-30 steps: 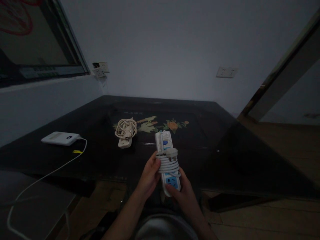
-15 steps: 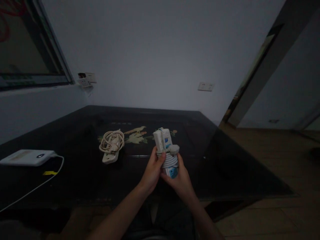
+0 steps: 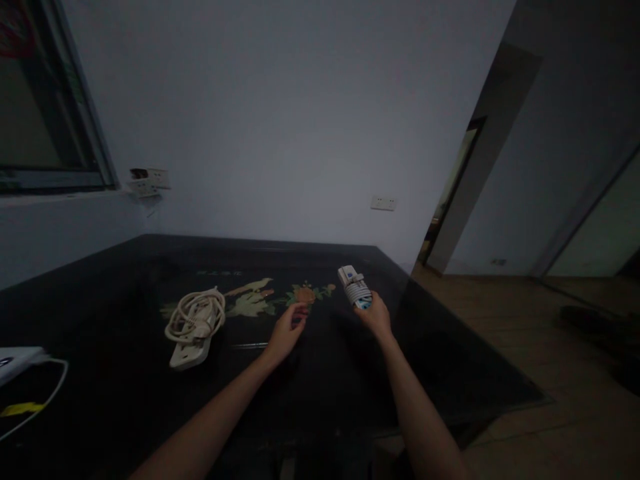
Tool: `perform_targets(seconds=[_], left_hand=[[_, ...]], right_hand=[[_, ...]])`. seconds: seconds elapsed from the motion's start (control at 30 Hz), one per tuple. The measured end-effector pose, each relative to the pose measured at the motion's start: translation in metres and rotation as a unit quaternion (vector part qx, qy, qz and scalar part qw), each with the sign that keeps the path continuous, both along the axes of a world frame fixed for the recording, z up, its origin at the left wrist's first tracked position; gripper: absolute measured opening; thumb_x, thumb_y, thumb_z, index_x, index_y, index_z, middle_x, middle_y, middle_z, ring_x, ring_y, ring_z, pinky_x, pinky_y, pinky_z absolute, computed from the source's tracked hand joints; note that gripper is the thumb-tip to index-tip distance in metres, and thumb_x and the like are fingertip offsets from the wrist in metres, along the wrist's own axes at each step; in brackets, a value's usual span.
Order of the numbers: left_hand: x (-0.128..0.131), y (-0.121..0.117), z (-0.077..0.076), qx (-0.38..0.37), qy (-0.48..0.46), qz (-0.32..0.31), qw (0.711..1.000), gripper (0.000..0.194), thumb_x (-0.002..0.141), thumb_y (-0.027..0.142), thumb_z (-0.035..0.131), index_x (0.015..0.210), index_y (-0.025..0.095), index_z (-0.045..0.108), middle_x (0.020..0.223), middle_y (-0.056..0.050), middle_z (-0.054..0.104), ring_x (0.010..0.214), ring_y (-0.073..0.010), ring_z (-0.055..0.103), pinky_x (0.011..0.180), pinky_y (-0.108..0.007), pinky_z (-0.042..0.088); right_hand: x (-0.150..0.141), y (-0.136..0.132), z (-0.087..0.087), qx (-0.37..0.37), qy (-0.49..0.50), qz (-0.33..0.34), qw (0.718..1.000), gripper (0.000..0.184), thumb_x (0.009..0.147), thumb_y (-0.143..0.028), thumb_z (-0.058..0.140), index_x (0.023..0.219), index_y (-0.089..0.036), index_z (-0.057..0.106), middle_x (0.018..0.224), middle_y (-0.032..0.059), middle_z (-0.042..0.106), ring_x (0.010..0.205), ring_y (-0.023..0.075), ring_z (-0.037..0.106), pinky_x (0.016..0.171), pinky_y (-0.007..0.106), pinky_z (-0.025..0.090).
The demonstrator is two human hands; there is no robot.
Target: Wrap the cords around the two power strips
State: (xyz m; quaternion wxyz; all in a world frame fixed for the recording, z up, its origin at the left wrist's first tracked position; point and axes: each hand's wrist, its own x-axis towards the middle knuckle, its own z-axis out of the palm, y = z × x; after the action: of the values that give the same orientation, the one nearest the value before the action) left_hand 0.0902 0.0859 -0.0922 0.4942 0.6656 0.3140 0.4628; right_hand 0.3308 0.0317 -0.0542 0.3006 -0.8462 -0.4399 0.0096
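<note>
- Right hand (image 3: 375, 317) has the white power strip (image 3: 349, 272) by its near end, fingers wrapped round it. Left hand (image 3: 287, 330) is empty, fingers loosely curled, over the flower inlay or print (image 3: 305, 295).
- Strip's out over the right-hand part of the black table (image 3: 320, 393), far end pointing toward the wall. Can't tell if it's actually touching down or just hovering.
- Biggest worry: I've only got one end, so the far end could dip and knock if my wrist relaxes.
- Next: the wound cord (image 3: 358, 292). If my fingers drag on those turns, they could slide off and unravel.
- Tabletop looks slick, so a careless release might let the strip skid. Dim light won't help me judge the gap either.
- Left side: swing that arm wide and I could snag the loopy cord (image 3: 197, 317) heaped on the beige strip (image 3: 187, 357).
- Materials, for anyone curious: my strip is a hard plastic bar with blue bits, cord in neat, smooth rings like a spring. Beige one's a rounded slab under a messy nest. Table's dark and glossy, with pale leaf shapes and an orange bloom.
</note>
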Motion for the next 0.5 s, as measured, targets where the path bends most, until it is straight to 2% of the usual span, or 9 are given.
perform_targets(seconds=[0.2, 0.5], left_hand=[[0.0, 0.003, -0.006, 0.002, 0.047, -0.021, 0.999, 0.027, 0.071, 0.016, 0.055, 0.098, 0.016, 0.059, 0.092, -0.006, 0.064, 0.08, -0.0168, 0.061, 0.077, -0.031, 0.046], [0.0, 0.011, -0.015, 0.013, 0.074, -0.038, 0.996, 0.019, 0.073, 0.017, 0.054, 0.09, 0.017, 0.062, 0.086, -0.006, 0.066, 0.081, -0.0191, 0.062, 0.078, -0.032, 0.046]], right_hand=[[0.015, -0.007, -0.016, -0.083, 0.002, -0.043, 0.996, 0.059, 0.071, -0.041, 0.061, 0.122, -0.014, 0.049, 0.111, 0.0165, 0.063, 0.101, 0.0287, 0.063, 0.077, 0.033, 0.047], [0.021, -0.008, -0.024, -0.107, -0.017, -0.057, 0.992, 0.061, 0.07, -0.039, 0.064, 0.122, -0.012, 0.047, 0.11, 0.0178, 0.062, 0.104, 0.0307, 0.06, 0.081, 0.035, 0.047]])
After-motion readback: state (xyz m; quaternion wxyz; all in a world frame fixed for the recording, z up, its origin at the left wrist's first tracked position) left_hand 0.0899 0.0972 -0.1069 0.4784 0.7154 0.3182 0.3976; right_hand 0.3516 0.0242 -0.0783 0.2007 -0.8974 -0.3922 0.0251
